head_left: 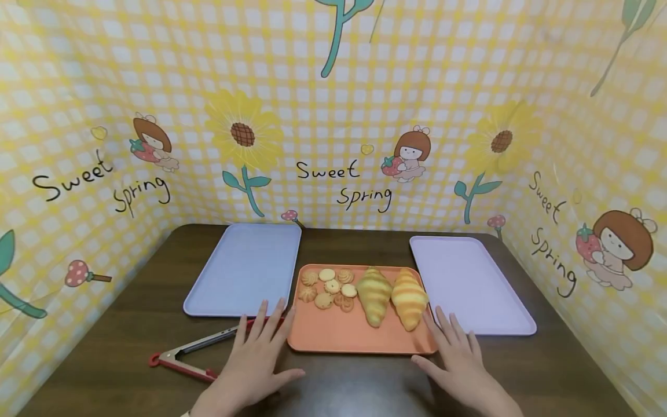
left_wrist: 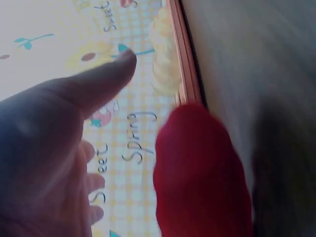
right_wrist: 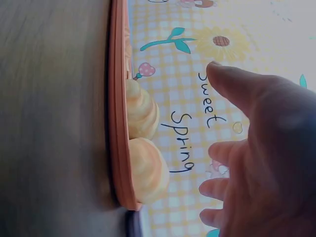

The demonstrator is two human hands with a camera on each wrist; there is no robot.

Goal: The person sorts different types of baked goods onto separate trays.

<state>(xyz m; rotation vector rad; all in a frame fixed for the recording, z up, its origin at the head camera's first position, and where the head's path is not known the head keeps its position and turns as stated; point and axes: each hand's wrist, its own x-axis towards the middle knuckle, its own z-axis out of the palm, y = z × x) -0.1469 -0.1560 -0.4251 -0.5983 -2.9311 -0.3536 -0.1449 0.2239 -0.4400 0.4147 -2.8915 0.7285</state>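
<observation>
Orange tray (head_left: 333, 336) between flat, spread hands, left (head_left: 257, 353), right (head_left: 461, 362), holding nothing

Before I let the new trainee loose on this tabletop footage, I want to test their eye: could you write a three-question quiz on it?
1. True or false: the left hand grips the tongs.
2. How many croissants lie on the orange tray?
3. Which tray has no food on it? A) blue tray only B) pink tray only C) both

Key: 1 false, it lies flat with straight fingers; 2 two; 3 C.
</observation>
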